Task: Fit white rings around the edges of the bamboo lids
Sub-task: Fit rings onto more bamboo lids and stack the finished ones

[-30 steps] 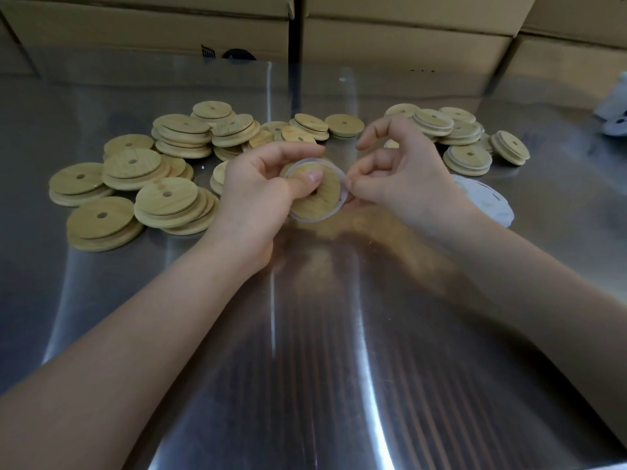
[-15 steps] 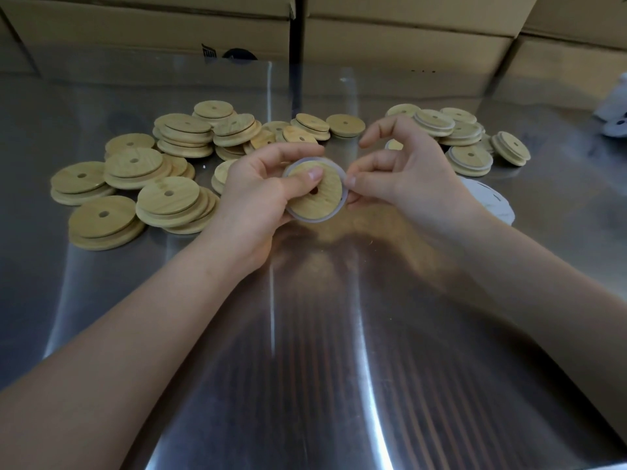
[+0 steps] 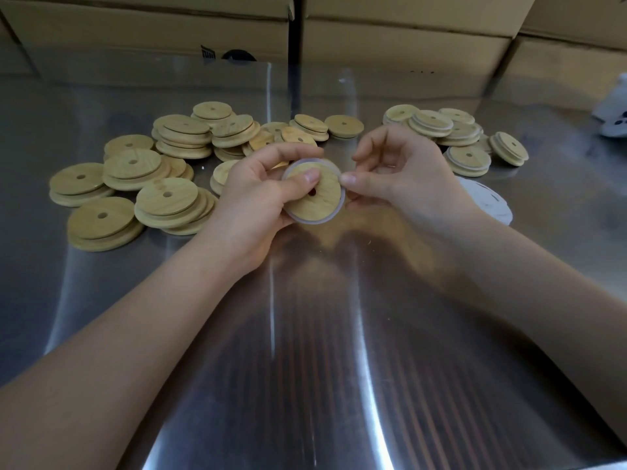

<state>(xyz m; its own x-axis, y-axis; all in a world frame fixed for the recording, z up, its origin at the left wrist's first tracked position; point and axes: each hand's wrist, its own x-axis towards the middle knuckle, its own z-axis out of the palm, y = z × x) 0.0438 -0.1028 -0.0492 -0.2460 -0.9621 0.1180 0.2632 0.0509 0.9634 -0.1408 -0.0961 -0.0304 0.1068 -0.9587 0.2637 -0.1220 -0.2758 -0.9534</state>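
Two hands on one bamboo lid [image 3: 320, 200], mid-scene just above the steel table [image 3: 305, 334]. Left hand [image 3: 258, 195]: curled round the lid, thumb pressing its face. Right hand [image 3: 403, 174]: pinching the white ring [image 3: 314, 221] at the lid's right edge, other fingers loosely curled. Press firmly with the thumb, walk the pinch round the rim, seat the ring evenly. Seemingly slack at the far edge, so avoid twisting or overstretching.

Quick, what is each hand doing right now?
Left hand: holds a bamboo lid, thumb on its face.
Right hand: pinches the white ring at the lid's edge.
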